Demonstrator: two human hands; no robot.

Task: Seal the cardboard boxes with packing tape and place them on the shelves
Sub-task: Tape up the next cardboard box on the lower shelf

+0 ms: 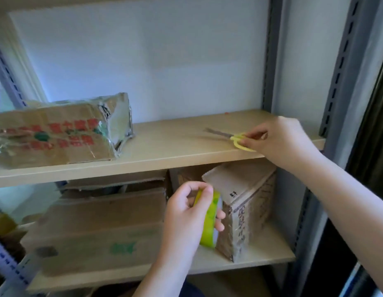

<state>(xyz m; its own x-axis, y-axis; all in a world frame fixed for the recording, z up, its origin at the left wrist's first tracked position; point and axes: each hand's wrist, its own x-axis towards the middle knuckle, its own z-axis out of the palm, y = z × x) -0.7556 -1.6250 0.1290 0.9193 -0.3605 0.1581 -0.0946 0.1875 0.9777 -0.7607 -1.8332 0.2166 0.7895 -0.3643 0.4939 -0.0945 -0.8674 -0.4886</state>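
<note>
Fingers of left hand [187, 207] curled round tape roll [208, 219], right hand [278, 139] fingers pinching scissors [235, 138] on shelf [165, 151]

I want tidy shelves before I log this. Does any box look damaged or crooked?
Yes. The taped box on the upper shelf is crushed and wrinkled, sitting askew. On the lower shelf, the small box leans tilted.

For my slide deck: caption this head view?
Left hand holds tape roll; right hand grasps yellow scissors on the shelf.
</note>
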